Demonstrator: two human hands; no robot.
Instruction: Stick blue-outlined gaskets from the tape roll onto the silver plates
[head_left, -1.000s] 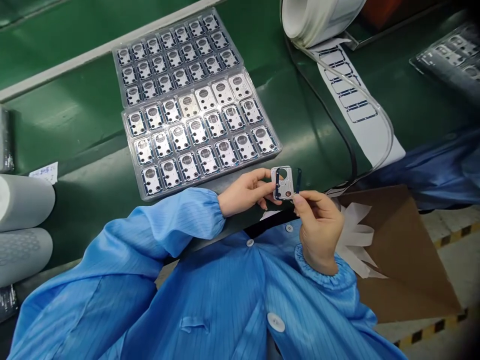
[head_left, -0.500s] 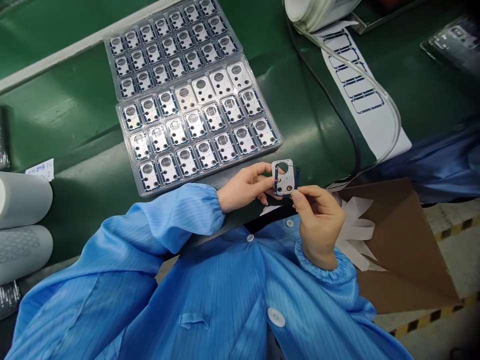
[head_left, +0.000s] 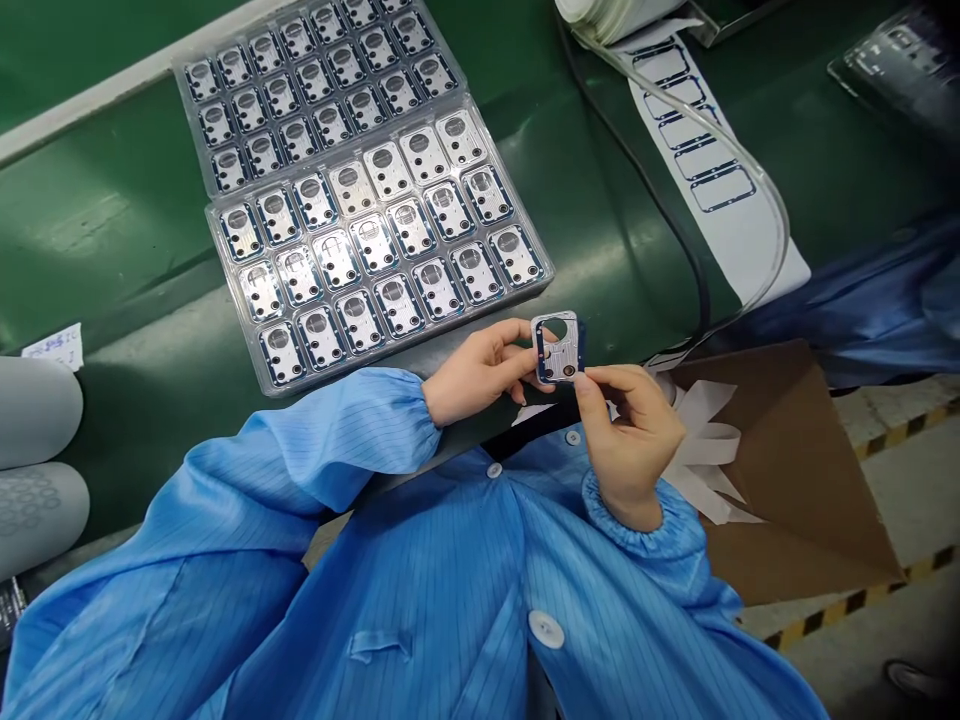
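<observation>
My left hand (head_left: 480, 368) holds a small silver metal plate (head_left: 552, 358) upright by its left side, above the bench's front edge. The plate has a large round hole at the top and small dark-ringed holes below. A thin dark-blue frame-shaped gasket (head_left: 582, 345) lies against the plate, its right side showing at the plate's edge. My right hand (head_left: 634, 435) is closed, with thumb and forefinger pinching the gasket at the plate's lower right corner. Beyond my left hand is a clear plastic tray (head_left: 551, 275) of similar plates, most with blue edging; several in its back row look plain.
A second tray (head_left: 457, 80) of plates adjoins behind. To the right, a white liner strip (head_left: 750, 245) carries blue gaskets, crossed by a clear hose and a black cable (head_left: 660, 215). A cardboard box (head_left: 817, 480) with white strips stands at right. White rolls (head_left: 37, 415) lie left.
The blue gasket, which stuck out to the plate's right, now sits closer in line with the plate's edges. Both hands keep their hold; the whole view has shifted slightly.
</observation>
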